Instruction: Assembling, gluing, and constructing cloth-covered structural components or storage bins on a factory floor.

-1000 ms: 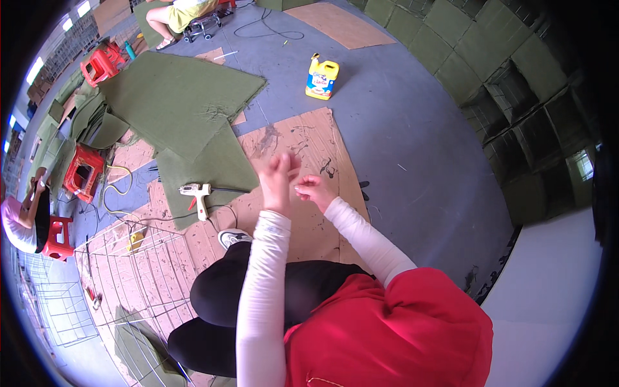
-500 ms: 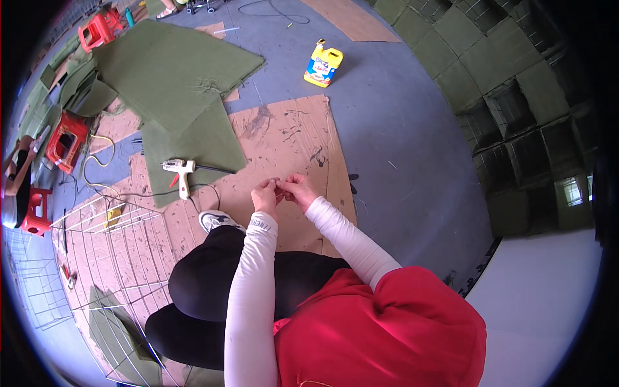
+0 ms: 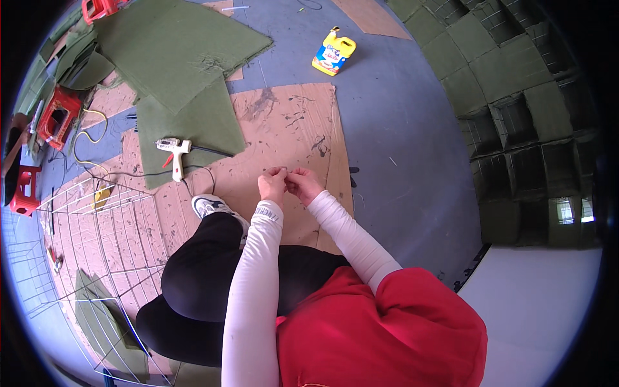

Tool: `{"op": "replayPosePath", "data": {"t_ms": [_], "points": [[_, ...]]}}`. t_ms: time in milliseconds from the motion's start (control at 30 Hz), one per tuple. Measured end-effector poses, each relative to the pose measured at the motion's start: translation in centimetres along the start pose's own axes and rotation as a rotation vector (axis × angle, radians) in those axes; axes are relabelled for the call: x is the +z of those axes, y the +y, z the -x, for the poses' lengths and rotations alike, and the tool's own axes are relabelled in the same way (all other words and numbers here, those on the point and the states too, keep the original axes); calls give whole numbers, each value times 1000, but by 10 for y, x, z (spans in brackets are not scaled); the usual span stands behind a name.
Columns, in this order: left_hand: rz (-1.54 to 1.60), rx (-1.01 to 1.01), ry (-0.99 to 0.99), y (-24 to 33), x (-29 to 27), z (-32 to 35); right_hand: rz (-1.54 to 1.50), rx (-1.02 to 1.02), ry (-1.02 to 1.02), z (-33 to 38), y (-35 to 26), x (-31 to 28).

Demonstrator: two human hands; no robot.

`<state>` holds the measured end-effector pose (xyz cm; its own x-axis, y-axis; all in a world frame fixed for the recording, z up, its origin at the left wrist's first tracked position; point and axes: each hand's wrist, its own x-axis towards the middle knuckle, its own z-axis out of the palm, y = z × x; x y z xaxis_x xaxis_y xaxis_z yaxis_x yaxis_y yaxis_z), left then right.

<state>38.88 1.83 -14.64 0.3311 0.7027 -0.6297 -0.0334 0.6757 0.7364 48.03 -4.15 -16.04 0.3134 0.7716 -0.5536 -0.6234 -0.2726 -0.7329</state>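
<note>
My left hand and my right hand meet in front of me above the brown cardboard. The fingertips of both are pinched close together. Whatever lies between them is too small to make out. To the left of my hands a white glue gun with a red trigger and a dark glue stick rests on a green sheet. Its cord runs past my shoe.
A white wire frame stands at my left beside my legs. Red plastic stools stand at the far left, near another person's arm. A yellow jug is ahead on the grey floor. Green box-like units are stacked at right.
My view has shifted, so the jug, sheets and glue gun sit slightly higher in the picture. Both hands stay pinched together, with a small change in finger position.
</note>
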Motion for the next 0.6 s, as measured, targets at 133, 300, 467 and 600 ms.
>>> {"op": "replayPosePath", "data": {"t_ms": [133,300,467,600], "points": [[-94,60,31,-4,-2,-7,-53,-8,43,0,3,4],[-145,85,63,-3,-2,-10,-9,7,31,-3,1,4],[-89,20,-10,2,-2,-3,-23,27,21,-7,2,-2],[-55,-5,11,-3,-2,-7,-23,46,-15,-6,6,-4]]}}
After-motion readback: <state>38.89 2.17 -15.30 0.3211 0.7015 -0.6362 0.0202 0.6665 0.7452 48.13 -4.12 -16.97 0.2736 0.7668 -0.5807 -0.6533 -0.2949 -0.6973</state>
